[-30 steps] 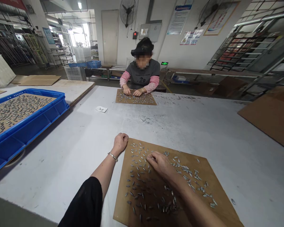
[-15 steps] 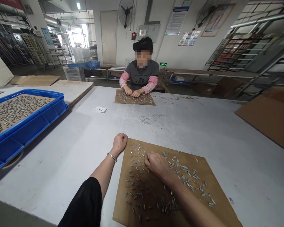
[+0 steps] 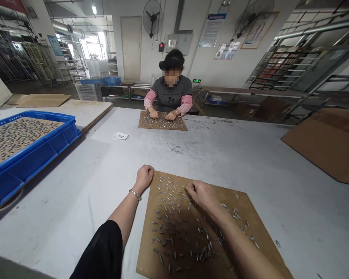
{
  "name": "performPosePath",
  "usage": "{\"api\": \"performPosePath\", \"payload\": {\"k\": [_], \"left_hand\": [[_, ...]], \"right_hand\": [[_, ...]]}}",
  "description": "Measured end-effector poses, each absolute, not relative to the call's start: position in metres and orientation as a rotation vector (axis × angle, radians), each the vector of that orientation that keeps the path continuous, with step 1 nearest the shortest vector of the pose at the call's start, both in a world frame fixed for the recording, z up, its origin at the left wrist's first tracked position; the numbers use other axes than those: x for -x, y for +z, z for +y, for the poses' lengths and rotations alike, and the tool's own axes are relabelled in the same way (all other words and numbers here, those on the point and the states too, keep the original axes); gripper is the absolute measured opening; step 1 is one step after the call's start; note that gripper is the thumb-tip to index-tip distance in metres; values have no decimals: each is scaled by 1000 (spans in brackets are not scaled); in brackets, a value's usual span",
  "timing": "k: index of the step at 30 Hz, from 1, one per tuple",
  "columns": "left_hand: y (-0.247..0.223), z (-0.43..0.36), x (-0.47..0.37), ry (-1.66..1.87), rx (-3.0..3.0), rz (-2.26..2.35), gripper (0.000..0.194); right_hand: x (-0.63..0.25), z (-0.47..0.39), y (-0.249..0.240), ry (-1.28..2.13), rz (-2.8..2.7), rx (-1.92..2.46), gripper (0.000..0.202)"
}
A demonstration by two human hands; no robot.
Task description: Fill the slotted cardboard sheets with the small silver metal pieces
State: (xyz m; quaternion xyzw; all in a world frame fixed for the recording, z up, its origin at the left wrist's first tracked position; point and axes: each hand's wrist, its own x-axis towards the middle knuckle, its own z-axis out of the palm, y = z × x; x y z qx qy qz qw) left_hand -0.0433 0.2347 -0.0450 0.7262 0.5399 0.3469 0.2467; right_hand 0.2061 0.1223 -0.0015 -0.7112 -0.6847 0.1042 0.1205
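A brown cardboard sheet (image 3: 147,248) lies on the white table in front of me, with many small silvery leaf-shaped pieces (image 3: 203,254) scattered over it. On its left part the pieces lie spaced apart; towards the middle and right they bunch together. My left hand (image 3: 144,176) rests closed at the sheet's far left corner; whatever its curled fingers hold is hidden. Over the upper middle of the sheet, my right hand (image 3: 200,193) has its fingertips pinched together low among the pieces; what is between them is too small to make out.
Across the table (image 3: 119,162), a person (image 3: 171,93) has both hands on another sheet (image 3: 145,124) of pieces. A blue tray (image 3: 49,149) with a filled sheet stands left, a cardboard box (image 3: 328,147) right. A white scrap (image 3: 121,136) lies mid-table.
My right hand has moved right across the sheet, away from the left rows. My left hand stays at the corner. The other person's hands have moved apart, and the view has shifted slightly.
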Motion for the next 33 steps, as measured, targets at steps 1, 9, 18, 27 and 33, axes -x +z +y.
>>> {"api": "performPosePath", "payload": {"k": [1,9,18,27,33], "left_hand": [[-45,235,43,948,-1977,1472,21],[-41,233,44,954,-1961,1470,20],[-42,234,44,946,-1966,1472,20],[-44,233,44,951,-1956,1469,20],[-42,232,44,952,-1949,1472,20]], "right_hand": [[-212,124,1,296,-1988,2117,24],[-199,132,-3,415,-2224,2010,20],[-196,137,-20,338,-2478,1863,22],[-199,134,-28,431,-2427,1842,19],[-213,148,-10,472,-2140,1896,19]]}}
